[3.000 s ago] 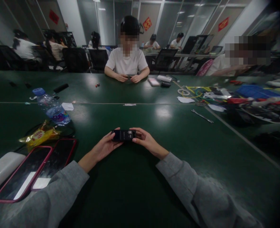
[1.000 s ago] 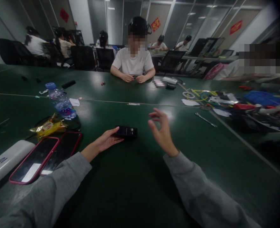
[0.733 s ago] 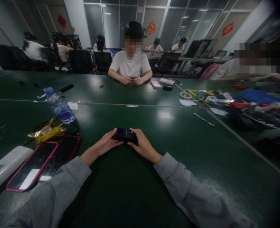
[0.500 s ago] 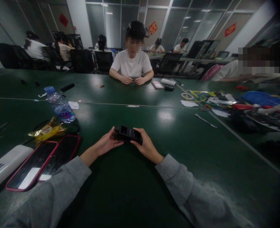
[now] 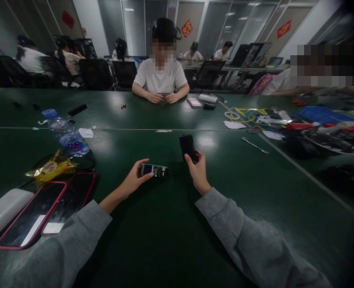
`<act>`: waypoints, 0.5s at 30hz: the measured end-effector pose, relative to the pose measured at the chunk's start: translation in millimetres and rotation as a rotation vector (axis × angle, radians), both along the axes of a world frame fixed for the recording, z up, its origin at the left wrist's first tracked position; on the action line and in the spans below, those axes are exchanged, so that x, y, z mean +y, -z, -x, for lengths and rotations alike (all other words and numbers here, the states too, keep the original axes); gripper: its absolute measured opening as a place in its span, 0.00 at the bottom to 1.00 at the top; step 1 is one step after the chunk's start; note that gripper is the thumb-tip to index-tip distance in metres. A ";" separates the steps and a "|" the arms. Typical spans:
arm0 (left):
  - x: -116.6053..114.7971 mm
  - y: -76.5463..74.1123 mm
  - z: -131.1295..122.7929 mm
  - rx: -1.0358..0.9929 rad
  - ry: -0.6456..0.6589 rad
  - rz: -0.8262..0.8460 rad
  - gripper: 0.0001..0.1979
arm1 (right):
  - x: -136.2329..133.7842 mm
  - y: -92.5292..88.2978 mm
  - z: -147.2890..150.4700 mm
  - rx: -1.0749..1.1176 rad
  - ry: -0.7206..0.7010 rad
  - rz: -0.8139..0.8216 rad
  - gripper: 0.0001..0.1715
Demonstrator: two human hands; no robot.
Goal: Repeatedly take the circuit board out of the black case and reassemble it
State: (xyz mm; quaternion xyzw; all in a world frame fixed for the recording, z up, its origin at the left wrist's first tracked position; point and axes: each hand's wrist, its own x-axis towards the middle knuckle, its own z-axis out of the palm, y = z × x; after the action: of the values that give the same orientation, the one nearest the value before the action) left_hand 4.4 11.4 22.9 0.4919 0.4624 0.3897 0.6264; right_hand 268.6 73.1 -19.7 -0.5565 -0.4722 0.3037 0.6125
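Note:
My left hand grips a green circuit board by its left end, thumb on the front. The board carries a small dark screen and several small parts at its right end. To the right, my right hand holds a flat black cover by its lower edge, tilted upright with its plain dark face toward me. A gap separates board and cover, both held over the green table. Fingers behind each piece are partly hidden.
At left are a water bottle, a yellow snack packet, red-edged phones and a white power bank. A wrench and tangled cables lie at right. A person sits opposite.
The black device held between both hands has come apart. The cover moved up and right in my right hand, exposing the circuit board in my left. The view shifted slightly.

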 end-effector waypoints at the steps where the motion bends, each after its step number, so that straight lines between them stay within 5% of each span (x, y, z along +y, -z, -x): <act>1: 0.1 0.4 0.6 0.069 0.008 -0.031 0.36 | -0.4 0.0 0.4 -0.004 -0.008 -0.001 0.36; 6: 1.9 1.5 0.7 0.112 0.086 -0.133 0.42 | -2.4 -2.0 1.9 -0.021 -0.013 -0.001 0.37; 11: 5.3 5.4 0.9 0.238 0.044 -0.292 0.24 | -2.7 -3.4 2.9 0.002 -0.036 0.004 0.37; 15: 6.7 6.0 7.0 0.395 0.051 -0.388 0.23 | -3.4 -3.5 3.7 -0.020 -0.047 -0.021 0.35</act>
State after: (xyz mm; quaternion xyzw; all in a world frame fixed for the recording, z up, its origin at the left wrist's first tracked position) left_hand -2.6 18.1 16.9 0.6807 0.4797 0.3517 0.4277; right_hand 264.9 69.7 -16.2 -0.5419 -0.4943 0.3075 0.6062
